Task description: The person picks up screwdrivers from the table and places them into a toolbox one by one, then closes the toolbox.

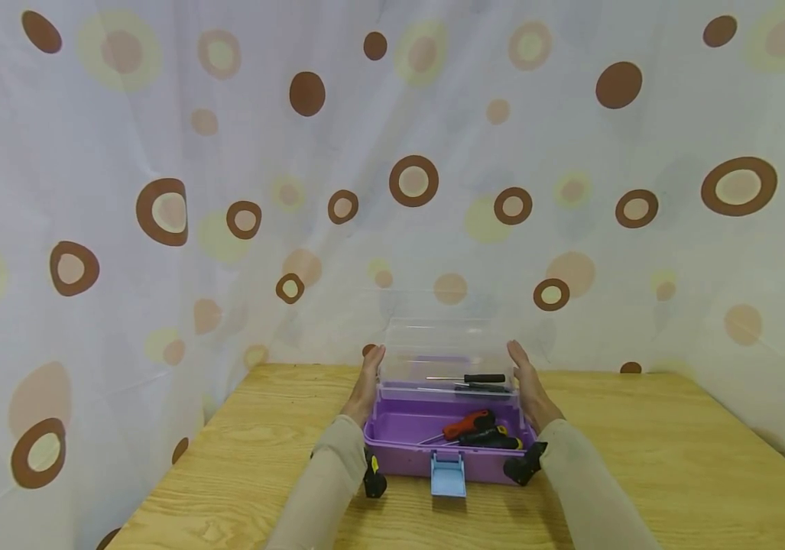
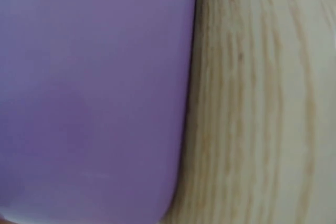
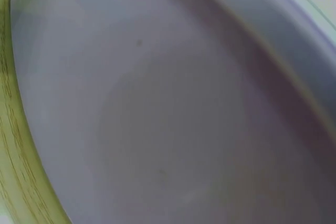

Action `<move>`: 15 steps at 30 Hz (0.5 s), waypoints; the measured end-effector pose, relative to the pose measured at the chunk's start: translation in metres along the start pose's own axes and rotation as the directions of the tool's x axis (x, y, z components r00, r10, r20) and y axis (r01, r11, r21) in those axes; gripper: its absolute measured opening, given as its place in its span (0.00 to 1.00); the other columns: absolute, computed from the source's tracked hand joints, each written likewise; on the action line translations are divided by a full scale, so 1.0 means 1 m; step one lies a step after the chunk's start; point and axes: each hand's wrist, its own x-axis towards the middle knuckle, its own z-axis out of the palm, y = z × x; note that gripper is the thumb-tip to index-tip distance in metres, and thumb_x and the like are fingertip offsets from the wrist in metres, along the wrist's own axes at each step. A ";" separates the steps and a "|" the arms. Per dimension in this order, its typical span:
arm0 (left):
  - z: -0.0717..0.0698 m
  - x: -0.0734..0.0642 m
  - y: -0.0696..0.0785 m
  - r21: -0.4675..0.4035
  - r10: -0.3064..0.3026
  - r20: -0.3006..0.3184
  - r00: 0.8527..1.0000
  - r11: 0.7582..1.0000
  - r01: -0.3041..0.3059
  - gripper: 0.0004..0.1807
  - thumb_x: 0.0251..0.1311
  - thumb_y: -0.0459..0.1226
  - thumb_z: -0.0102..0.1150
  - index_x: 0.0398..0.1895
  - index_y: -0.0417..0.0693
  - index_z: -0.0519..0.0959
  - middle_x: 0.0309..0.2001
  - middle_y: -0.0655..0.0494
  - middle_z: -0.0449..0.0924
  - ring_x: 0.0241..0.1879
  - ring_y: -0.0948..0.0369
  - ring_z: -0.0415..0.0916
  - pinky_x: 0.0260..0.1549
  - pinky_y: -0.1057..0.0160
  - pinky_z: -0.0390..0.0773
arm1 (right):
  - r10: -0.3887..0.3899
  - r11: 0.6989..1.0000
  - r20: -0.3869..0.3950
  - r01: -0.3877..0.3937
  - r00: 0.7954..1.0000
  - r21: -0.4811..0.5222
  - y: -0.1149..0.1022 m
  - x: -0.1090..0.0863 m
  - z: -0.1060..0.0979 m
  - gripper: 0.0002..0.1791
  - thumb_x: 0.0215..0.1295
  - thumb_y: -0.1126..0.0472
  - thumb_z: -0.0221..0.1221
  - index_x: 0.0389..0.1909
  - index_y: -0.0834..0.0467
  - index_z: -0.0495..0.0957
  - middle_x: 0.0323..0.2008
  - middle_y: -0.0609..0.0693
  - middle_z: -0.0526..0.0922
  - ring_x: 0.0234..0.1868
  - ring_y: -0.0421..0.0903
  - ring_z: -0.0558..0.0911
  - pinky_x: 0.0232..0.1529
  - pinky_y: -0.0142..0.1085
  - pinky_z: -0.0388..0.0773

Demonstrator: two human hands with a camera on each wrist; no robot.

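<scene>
A purple toolbox stands on the table with its clear lid raised. On its left side is my left hand, fingers straight and pointing up along the clear plastic. My right hand mirrors it on the right side, fingers extended. Inside lie a red-handled screwdriver and a black-handled screwdriver. Higher up, another black-handled screwdriver shows against the clear plastic. The light blue latch hangs down in front. Both wrist views show the box's purple wall close up.
The wooden table extends to both sides of the box. Behind it and along the left hangs a white curtain with brown and beige dots. Black wrist cameras sit near the box's front corners.
</scene>
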 end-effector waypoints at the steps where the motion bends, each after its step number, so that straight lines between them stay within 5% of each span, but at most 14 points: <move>1: 0.000 0.000 0.000 -0.006 0.000 0.001 1.000 1.000 0.000 0.45 0.77 0.61 0.35 0.84 0.41 0.43 0.82 0.39 0.39 0.79 0.40 0.36 0.73 0.35 0.38 | 0.001 1.000 -0.004 -0.001 1.000 0.000 0.000 0.000 0.000 0.44 0.79 0.33 0.30 0.83 0.48 0.26 0.82 0.53 0.22 0.79 0.67 0.32 0.70 0.71 0.27; 15: -0.002 0.004 -0.002 -0.058 0.025 0.008 1.000 0.998 -0.025 0.46 0.76 0.61 0.37 0.84 0.42 0.40 0.82 0.37 0.36 0.77 0.32 0.38 0.71 0.30 0.41 | 0.000 0.994 -0.037 0.004 0.999 0.109 0.000 -0.001 -0.001 0.42 0.79 0.33 0.30 0.83 0.44 0.27 0.82 0.59 0.27 0.80 0.63 0.33 0.71 0.70 0.30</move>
